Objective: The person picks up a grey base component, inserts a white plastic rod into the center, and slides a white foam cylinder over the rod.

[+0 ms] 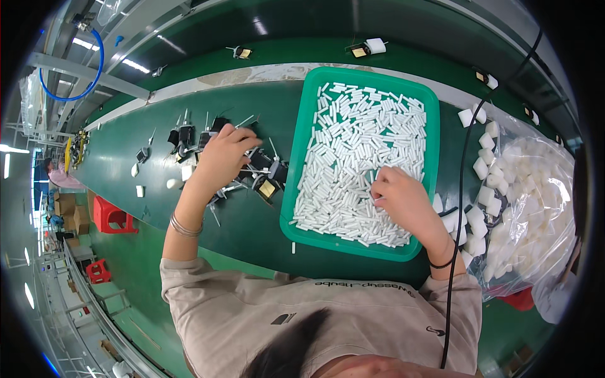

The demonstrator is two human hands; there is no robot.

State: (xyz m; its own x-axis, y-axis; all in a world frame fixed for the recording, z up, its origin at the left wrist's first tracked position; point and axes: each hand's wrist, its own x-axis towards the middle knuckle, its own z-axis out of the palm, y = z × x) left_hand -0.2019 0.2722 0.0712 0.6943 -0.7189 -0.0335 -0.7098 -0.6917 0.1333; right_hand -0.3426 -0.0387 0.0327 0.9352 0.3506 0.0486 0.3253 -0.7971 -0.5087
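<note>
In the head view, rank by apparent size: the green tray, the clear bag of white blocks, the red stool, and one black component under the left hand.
1. green tray
2. clear bag of white blocks, close to the tray; its edge is cut off, so unsure
3. red stool, farther away on the floor
4. black component

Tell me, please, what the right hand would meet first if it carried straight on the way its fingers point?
Most likely the small white sticks heaped in the green tray. The right hand already rests over them, fingers aimed up-left across the heap, though depth is hard to judge.
</note>
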